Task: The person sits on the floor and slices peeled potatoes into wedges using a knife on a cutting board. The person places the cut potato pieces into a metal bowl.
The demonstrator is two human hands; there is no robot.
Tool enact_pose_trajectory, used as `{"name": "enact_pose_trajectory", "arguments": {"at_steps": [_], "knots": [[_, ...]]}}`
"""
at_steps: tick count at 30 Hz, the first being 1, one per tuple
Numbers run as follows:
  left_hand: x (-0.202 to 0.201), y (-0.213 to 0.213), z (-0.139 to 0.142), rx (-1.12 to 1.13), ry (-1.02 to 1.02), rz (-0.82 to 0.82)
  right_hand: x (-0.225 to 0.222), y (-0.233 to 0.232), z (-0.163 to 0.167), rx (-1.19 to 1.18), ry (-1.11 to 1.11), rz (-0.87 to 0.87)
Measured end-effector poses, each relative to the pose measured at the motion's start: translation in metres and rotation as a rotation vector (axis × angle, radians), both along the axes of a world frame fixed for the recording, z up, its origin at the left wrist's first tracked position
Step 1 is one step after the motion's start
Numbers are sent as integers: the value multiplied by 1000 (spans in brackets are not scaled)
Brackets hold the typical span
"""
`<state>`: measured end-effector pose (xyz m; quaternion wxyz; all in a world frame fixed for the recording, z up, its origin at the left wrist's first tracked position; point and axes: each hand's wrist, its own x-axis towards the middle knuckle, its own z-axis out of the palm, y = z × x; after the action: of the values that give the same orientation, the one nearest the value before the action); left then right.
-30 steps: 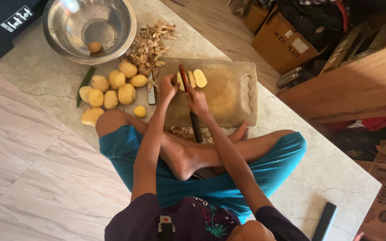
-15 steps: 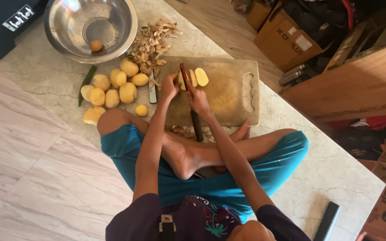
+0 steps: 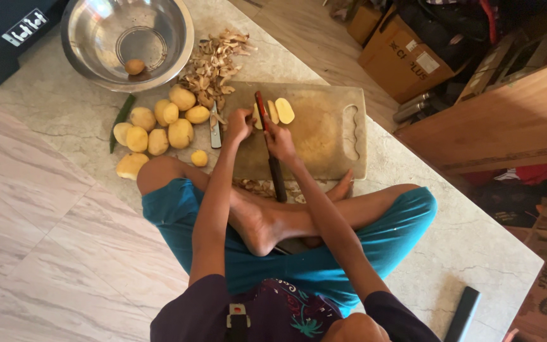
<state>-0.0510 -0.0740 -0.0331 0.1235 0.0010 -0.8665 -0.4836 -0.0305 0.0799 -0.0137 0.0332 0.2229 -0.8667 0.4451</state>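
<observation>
1. Hands are seen from above, over a pale rectangular cutting board (image 3: 324, 136) with a slotted handle; the left hand (image 3: 240, 123) is curled loosely, and its fingertips are pressed on a peeled potato piece (image 3: 257, 117) at the board's near-left part.
2. The right hand (image 3: 280, 140) is closed on the blade (image 3: 262, 107), a long upright cutter with a red upper edge and a dark base (image 3: 278, 180) pinned near the foot; the potato piece is held against it.
3. Compared with a second ago, the pose is unchanged; both hands are kept at the blade, and two cut slices (image 3: 280, 111) are left lying just beside it.
4. Peeled yellow potatoes (image 3: 159, 123) are heaped left of the board on speckled stone floor; dry brown peels (image 3: 213, 60) are piled beyond them; one potato (image 3: 135, 66) is held in a shiny steel bowl (image 3: 172, 31).
</observation>
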Motion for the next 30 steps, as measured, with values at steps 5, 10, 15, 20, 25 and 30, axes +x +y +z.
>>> {"name": "enact_pose_trajectory", "arguments": {"at_steps": [5,10,15,20,25,30], "knots": [[-1,-2,-2,-75,6,-57,-5,-5,-5,-45,-53,5],[0,-3,-2,8,-38,-57,-2,-5,-9,-51,17,-53],[3,-6,-4,6,-15,-116,2,-5,-10,-58,21,-95],[1,-7,-11,-38,98,-113,2,-5,-9,-55,-24,-93],[-2,-8,-13,-57,16,-128,2,-6,-7,-126,119,-17],[-3,-8,-12,-81,-61,-128,2,-8,-4,-61,-62,-80]]}}
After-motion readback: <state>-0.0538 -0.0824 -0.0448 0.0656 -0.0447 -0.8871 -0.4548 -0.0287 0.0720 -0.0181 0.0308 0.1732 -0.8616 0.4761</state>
